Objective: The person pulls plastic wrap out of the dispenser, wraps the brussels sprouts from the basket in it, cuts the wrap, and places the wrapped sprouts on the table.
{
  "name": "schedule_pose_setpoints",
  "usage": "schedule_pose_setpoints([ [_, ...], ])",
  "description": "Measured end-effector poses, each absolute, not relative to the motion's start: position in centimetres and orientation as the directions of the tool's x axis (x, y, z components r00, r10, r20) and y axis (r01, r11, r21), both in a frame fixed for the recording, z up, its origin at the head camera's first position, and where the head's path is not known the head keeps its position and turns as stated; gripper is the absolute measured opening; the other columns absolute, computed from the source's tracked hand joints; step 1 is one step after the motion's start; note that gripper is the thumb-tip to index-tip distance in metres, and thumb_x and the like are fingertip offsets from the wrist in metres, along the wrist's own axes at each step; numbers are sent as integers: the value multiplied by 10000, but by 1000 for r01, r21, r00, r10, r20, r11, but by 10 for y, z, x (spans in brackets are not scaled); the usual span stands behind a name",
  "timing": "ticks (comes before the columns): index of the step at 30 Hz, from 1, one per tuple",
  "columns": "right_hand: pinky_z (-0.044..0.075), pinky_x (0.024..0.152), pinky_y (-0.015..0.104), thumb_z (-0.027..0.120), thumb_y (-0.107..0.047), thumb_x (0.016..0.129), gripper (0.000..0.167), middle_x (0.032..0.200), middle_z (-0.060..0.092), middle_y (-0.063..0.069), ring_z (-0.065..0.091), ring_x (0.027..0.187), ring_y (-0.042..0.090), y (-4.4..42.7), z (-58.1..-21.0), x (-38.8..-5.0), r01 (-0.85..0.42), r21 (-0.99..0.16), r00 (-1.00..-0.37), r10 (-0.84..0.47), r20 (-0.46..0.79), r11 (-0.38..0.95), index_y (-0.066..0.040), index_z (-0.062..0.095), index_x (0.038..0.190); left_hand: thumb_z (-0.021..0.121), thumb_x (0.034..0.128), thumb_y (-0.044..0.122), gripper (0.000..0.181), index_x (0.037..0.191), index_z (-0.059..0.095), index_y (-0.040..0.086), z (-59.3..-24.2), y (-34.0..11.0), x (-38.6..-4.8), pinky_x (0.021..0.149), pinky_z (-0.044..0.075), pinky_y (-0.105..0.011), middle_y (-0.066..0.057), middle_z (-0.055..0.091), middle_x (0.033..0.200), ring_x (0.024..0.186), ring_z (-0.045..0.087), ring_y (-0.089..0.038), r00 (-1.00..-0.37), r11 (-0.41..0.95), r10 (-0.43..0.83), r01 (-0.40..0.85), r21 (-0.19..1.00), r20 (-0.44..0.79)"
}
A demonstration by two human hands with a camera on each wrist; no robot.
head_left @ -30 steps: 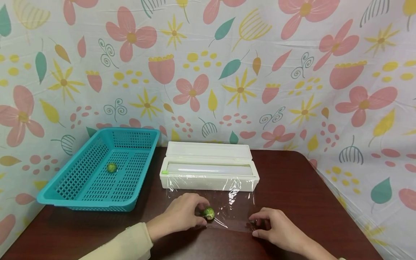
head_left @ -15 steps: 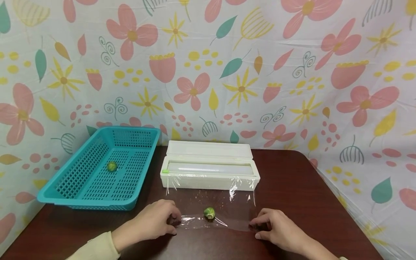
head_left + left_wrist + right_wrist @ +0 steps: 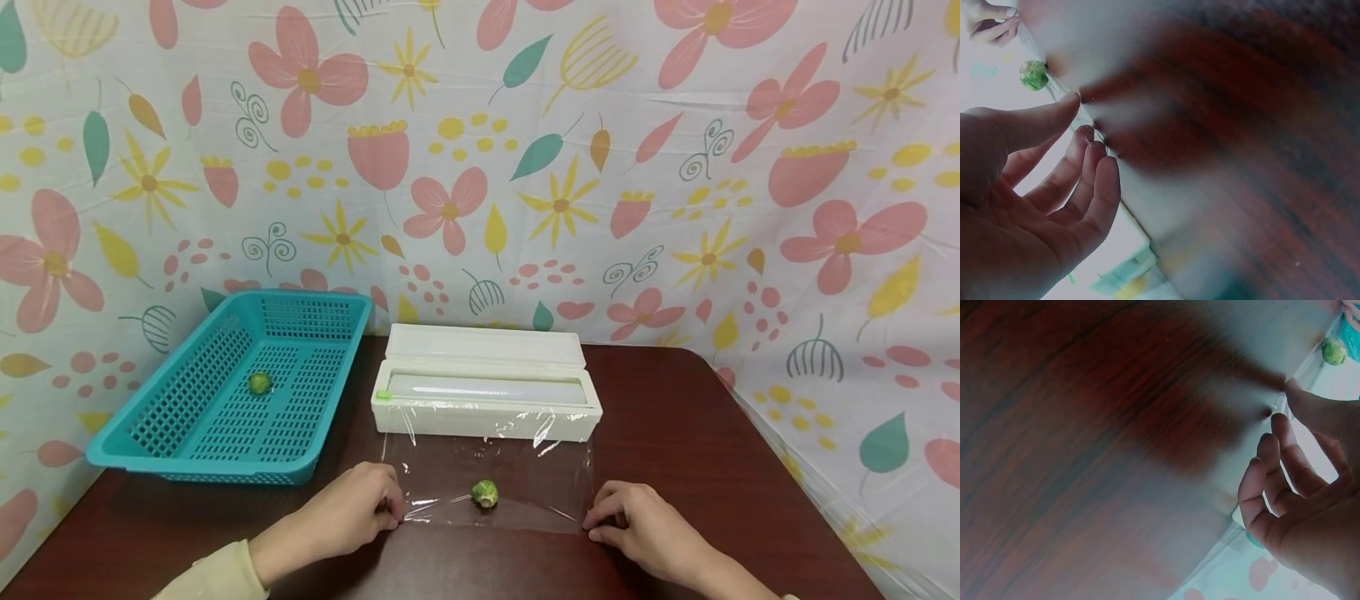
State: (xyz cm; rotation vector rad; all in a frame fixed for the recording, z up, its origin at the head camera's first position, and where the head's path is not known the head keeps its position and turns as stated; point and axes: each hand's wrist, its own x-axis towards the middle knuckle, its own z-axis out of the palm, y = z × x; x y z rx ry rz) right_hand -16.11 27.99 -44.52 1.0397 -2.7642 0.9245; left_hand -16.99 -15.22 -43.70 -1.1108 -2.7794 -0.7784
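A small green Brussels sprout (image 3: 485,493) rests on a sheet of clear plastic wrap (image 3: 517,467) near the sheet's front edge. The sheet runs forward from a roll (image 3: 487,389) in an open white dispenser box (image 3: 480,423). At the near left corner, my left hand (image 3: 337,512) pinches the wrap between thumb and fingers. My right hand (image 3: 648,529) pinches the near right corner. Both wrist views show the sprout beyond the fingertips, and in the left wrist view my thumb (image 3: 1054,115) is close to the wrap's edge.
A teal plastic basket (image 3: 303,454) stands on the left of the dark wooden table (image 3: 660,417), with another Brussels sprout (image 3: 259,382) inside it. Behind the table hangs a white cloth with a flower print (image 3: 450,275). The dispenser's raised lid (image 3: 483,346) leans back towards the cloth.
My left hand has let go of the sprout, moved left and taken the wrap's near left corner. The sheet is now stretched flatter. My right hand has stayed at its corner.
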Motion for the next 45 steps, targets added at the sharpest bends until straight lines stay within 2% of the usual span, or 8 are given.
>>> schedule_pose_setpoints([
  [13, 505, 632, 257, 841, -56, 885, 213, 921, 654, -162, 556, 771, -15, 279, -445, -162, -588, -525, -793, -567, 223, 615, -253, 759, 888, 858, 805, -13, 264, 757, 744, 221, -437, -156, -167, 641, 510, -231, 164, 563, 790, 735, 569, -8, -769, 627, 609, 617, 475, 194],
  [18, 484, 603, 229, 833, -23, 874, 255, 882, 616, -189, 512, 717, -30, 277, -444, -162, -613, -507, -779, -570, 262, 606, -255, 729, 892, 854, 812, -15, 257, 764, 747, 213, -436, -157, -166, 644, 517, -238, 161, 570, 794, 736, 577, -16, -780, 628, 598, 600, 495, 186],
  [23, 503, 655, 255, 826, -13, 874, 275, 895, 610, -204, 539, 777, -19, 276, -439, -162, -628, -489, -771, -569, 285, 605, -260, 708, 898, 849, 818, -21, 248, 776, 753, 204, -433, -158, -166, 644, 521, -235, 171, 563, 796, 735, 577, -19, -786, 627, 587, 594, 504, 195],
  [29, 531, 752, 307, 807, -37, 909, 257, 917, 645, -189, 582, 858, 5, 276, -435, -162, -598, -499, -789, -570, 230, 627, -263, 683, 922, 854, 814, -15, 250, 769, 741, 203, -431, -160, -167, 651, 526, -248, 180, 570, 791, 739, 582, -20, -777, 624, 591, 610, 488, 216],
  [34, 514, 735, 287, 779, -74, 949, 216, 913, 652, -192, 574, 842, 10, 277, -432, -164, -562, -524, -808, -561, 180, 640, -266, 680, 936, 846, 832, 3, 241, 778, 737, 211, -428, -160, -168, 653, 525, -261, 191, 586, 790, 741, 579, -17, -783, 632, 586, 603, 488, 209],
  [45, 490, 688, 261, 754, -59, 962, 209, 873, 653, -164, 555, 762, 7, 275, -431, -166, -541, -566, -820, -541, 188, 623, -256, 691, 933, 798, 861, 10, 238, 791, 695, 213, -424, -158, -171, 617, 490, -260, 174, 578, 786, 699, 547, -41, -810, 641, 554, 564, 520, 194],
])
